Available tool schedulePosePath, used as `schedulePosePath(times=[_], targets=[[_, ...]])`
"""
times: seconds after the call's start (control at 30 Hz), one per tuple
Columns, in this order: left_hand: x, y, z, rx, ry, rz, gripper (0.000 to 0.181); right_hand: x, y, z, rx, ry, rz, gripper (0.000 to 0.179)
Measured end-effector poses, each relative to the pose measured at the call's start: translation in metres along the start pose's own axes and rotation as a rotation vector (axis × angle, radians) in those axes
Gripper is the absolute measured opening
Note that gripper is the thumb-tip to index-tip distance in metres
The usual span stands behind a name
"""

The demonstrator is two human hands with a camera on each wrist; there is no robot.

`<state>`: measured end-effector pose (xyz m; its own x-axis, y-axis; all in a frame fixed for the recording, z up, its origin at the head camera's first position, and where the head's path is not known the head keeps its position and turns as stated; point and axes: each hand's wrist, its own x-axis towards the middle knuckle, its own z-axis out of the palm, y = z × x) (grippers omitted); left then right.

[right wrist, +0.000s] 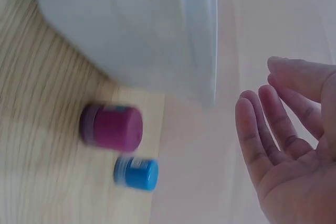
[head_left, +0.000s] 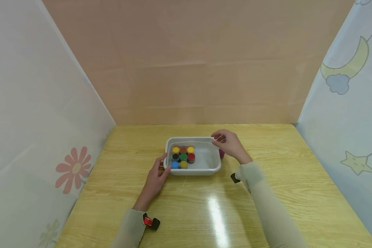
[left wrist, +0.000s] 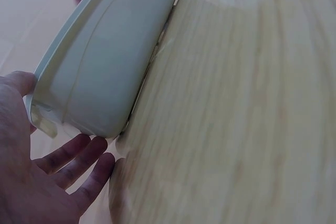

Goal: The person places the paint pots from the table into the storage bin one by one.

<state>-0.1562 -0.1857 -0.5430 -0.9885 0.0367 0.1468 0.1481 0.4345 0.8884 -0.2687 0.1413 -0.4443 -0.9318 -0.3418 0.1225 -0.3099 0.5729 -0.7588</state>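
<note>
A white plastic tub [head_left: 204, 171] stands on the table, with several small paint pots [head_left: 183, 156] grouped in its left half. Their lids are yellow, brown, black, green, red and blue. At the tub's left end my left hand [head_left: 156, 175] holds it, thumb on the rim and fingertips low against the wall [left wrist: 105, 87]. Over the right rim hovers my right hand [head_left: 230, 143], fingers loosely bent and nothing between them in the right wrist view. Below that hand, a purple pot [right wrist: 113, 127] and a blue pot [right wrist: 136, 173] are on the table outside the tub.
The wooden table [head_left: 117, 193] runs back to a plain tan wall [head_left: 186, 69]. White panels with a printed flower [head_left: 75, 168] on the left and a moon and star on the right close the sides. Light glares off the tabletop in front of the tub.
</note>
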Motion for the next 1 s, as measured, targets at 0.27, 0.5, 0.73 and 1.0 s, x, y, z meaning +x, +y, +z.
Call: schedulePosePath(times=[0.27, 0.5, 0.73, 1.0], targets=[[0.001, -0.001, -0.001, 0.011, 0.001, 0.009, 0.06, -0.009, 0.031, -0.012, -0.016, -0.013, 0.069, 0.035], [0.001, -0.002, -0.001, 0.001, 0.0, 0.011, 0.06, -0.016, 0.055, -0.005, 0.022, -0.086, 0.129, 0.043], [0.001, -0.001, 0.0, 0.0, -0.001, -0.013, 0.059, -0.016, 0.068, 0.004, 0.02, -0.149, 0.135, 0.044], [0.0, 0.0, 0.002, -0.02, 0.017, -0.009, 0.06, -0.012, 0.076, 0.014, -0.01, -0.182, 0.167, 0.045]])
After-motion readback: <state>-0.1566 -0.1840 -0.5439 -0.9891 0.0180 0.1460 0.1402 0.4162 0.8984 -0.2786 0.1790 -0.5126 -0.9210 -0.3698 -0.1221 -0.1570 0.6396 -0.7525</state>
